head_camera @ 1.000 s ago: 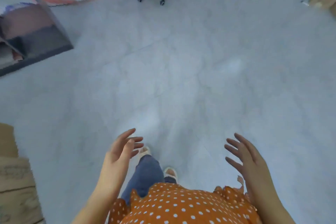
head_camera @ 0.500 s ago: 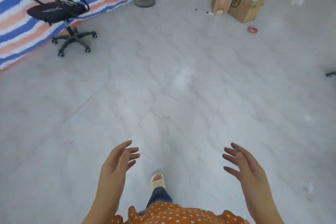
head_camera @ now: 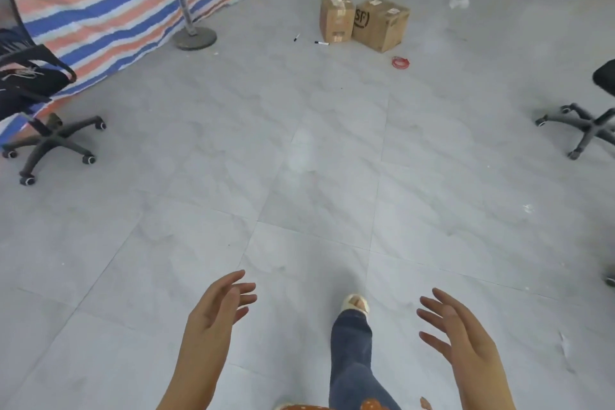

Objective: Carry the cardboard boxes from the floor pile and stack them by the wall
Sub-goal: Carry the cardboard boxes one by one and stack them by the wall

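- A view from a head-worn camera looks down across a grey tiled floor (head_camera: 206,243), with the person's 2 bare hands raised at the bottom of the view.
- The left hand (head_camera: 213,313) is empty, its fingers spread and slightly bent, palm turned inward.
- The right hand (head_camera: 462,336) is also empty, fingers spread and relaxed, palm facing the left hand; the 2 hands are well apart.
- Between the hands, 1 leg in blue jeans (head_camera: 352,356) steps forward, ending in a pale sandal (head_camera: 356,303). A scrap of orange cloth with white dots (head_camera: 369,404) shows at the bottom edge.
- Far ahead, 2 cardboard boxes stand on the floor, touching side by side: a narrow box (head_camera: 336,17) on the left and a wider box (head_camera: 381,24) with a printed logo on the right.
- 2 marker pens (head_camera: 321,42) lie just left of the boxes, and a red ring-shaped object (head_camera: 401,62) lies just in front of them.
- A striped blue, orange and white tarp (head_camera: 109,0) covers the upper left, with a fan stand's round base (head_camera: 194,37) at its edge.
- A black office chair (head_camera: 36,103) stands at the left edge, and another chair's wheeled base (head_camera: 585,125) shows at the right edge.
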Available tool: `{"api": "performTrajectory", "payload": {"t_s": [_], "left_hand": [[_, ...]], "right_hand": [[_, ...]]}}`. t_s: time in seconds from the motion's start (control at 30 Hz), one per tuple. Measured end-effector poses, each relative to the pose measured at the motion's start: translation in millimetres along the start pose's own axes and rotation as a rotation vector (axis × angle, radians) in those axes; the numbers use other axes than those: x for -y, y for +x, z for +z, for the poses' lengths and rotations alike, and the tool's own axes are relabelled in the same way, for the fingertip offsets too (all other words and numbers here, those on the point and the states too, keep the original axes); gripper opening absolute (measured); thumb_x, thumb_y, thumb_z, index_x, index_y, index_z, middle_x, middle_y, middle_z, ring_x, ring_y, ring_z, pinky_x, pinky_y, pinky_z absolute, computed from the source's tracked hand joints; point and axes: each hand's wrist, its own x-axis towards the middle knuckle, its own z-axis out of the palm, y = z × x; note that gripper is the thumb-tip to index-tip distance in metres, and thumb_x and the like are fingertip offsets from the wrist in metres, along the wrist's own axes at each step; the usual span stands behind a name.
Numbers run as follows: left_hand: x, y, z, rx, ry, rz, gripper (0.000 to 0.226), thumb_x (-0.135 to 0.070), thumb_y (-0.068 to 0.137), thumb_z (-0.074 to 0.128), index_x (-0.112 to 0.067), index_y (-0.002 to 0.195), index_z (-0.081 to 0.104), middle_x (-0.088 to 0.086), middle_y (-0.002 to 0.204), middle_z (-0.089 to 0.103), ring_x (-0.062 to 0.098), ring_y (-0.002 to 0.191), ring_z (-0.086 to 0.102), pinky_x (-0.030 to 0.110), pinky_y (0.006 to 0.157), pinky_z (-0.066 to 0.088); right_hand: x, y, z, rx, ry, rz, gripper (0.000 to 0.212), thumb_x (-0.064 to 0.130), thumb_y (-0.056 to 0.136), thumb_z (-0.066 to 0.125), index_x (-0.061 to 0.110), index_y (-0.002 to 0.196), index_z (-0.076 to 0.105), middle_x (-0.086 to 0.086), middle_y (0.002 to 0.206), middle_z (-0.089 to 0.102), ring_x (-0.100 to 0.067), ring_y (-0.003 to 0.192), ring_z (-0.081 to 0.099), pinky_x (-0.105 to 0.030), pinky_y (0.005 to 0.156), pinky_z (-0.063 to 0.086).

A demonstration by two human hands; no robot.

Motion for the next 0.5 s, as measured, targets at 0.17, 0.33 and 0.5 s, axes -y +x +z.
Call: {"api": "performTrajectory", "payload": {"t_s": [0.17, 0.33, 0.5], "left_hand": [[-27.6, 82.3, 57.0, -0.022, -0.010, 0.039, 0.027, -0.011, 0.099, 0.043, -0.021, 0.107, 0.067, -0.001, 0.097, 0.073, 0.013, 0.089, 0.070, 0.032, 0.082, 0.050], [-71.8, 165.9, 132.6, -0.042, -0.051, 0.091, 0.028, -0.008, 0.098, 0.043, -0.020, 0.105, 0.068, 0.001, 0.095, 0.073, 0.017, 0.088, 0.070, 0.029, 0.077, 0.054], [-106.1, 234.4, 209.9, 0.041, -0.019, 0.100, 0.028, -0.010, 0.099, 0.043, -0.021, 0.108, 0.067, 0.000, 0.098, 0.073, 0.015, 0.090, 0.070, 0.031, 0.081, 0.050]], "right_hand": [[27.1, 105.4, 13.4, 0.025, 0.027, -0.028, 0.025, 0.013, 0.101, 0.042, 0.019, 0.112, 0.063, -0.002, 0.107, 0.070, -0.018, 0.100, 0.067, -0.028, 0.073, 0.058], [92.6, 228.3, 11.6, 0.051, 0.056, -0.117, 0.025, 0.016, 0.100, 0.044, 0.023, 0.110, 0.066, 0.002, 0.100, 0.074, -0.013, 0.094, 0.070, -0.026, 0.071, 0.059], [127.1, 320.5, 6.0, 0.064, 0.035, -0.113, 0.025, 0.020, 0.101, 0.044, 0.027, 0.113, 0.065, 0.008, 0.102, 0.073, -0.008, 0.094, 0.069, -0.027, 0.074, 0.060]]}}
